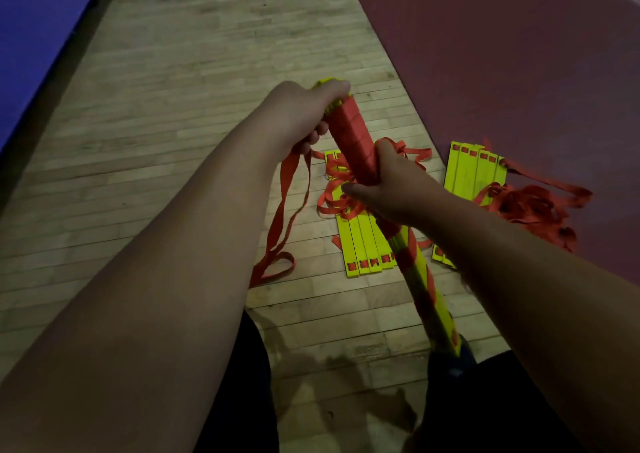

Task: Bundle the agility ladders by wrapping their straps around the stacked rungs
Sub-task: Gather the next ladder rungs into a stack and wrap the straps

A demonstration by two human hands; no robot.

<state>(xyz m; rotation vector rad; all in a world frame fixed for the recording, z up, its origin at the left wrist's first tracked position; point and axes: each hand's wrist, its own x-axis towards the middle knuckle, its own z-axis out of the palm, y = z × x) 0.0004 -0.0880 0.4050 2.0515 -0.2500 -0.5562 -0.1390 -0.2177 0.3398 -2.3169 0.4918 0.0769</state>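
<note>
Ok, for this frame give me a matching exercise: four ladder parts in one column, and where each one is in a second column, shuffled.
Things:
1. strap-wrapped bundle
2. loose strap loop
3. middle rung set
4. far-right rung set

Places:
A. lying on the red mat
B. gripped by the left hand and the right hand
C. hanging from the left hand down to the floor
D. flat on the wooden floor

Pairs: 1-B, 2-C, 3-D, 4-A.
</note>
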